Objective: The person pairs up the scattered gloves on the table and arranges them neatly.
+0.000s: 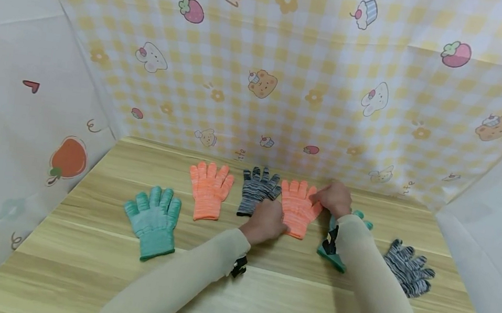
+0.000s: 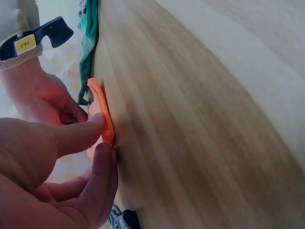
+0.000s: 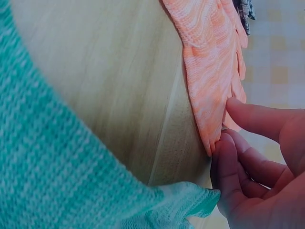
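Observation:
An orange knitted glove [image 1: 296,209] lies flat near the back of the table, fingers toward the patterned cloth. At its cuff, my left hand [image 1: 266,223] pinches the orange edge between thumb and fingers, as the left wrist view shows at the cuff [image 2: 106,112]. My right hand [image 1: 335,199] pinches the same glove's thumb; in the right wrist view its fingertips meet at the orange tip. A green glove [image 1: 332,258] lies partly hidden under my right wrist. Just left of the held glove is a grey-black glove [image 1: 253,191], partly behind my left hand.
Another orange glove [image 1: 209,193] and a green glove [image 1: 153,225] lie toward the left. A second grey-black glove [image 1: 409,270] sits at the right, beside my right sleeve. Behind the wooden table [image 1: 278,308] hangs a yellow checked cloth [image 1: 280,118].

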`<state>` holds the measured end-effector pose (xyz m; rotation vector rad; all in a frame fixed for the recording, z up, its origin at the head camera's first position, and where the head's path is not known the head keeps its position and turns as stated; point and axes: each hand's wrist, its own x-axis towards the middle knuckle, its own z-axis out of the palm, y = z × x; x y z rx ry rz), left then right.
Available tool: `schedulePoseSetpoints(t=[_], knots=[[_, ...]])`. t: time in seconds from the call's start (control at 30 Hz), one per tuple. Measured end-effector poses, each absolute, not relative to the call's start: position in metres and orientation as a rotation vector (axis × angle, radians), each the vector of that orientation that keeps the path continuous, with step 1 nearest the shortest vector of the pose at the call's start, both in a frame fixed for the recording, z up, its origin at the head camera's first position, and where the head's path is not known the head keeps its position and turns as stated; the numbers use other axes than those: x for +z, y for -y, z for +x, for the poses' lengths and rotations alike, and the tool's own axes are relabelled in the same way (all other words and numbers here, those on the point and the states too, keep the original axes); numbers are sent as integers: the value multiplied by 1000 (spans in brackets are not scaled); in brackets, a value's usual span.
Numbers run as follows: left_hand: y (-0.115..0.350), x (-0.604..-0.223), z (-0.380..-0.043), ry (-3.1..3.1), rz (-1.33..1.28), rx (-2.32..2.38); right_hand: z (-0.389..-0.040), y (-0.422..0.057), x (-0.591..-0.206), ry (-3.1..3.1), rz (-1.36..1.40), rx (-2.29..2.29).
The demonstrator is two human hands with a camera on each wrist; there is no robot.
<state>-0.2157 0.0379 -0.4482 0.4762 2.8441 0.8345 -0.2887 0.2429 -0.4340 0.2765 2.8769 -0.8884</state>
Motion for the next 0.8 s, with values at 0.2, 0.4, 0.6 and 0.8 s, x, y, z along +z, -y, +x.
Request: schedulePoseSetpoints(t=[0.2,0.4,0.6,0.8], knots=[[-41,-449,-215,-2864,491,759,-289,-242,-436,-2901,284,-845],[-43,-450,-216,-2877,497,707,-290,-242,-438,-2924,277,-805],[-42,-449,-215,-2852,483,731,-292,-241,-438,-2923,294,-766],[-39,-449,-214,-2808,487,848,-292,-242,-436,-2908,284,-796]])
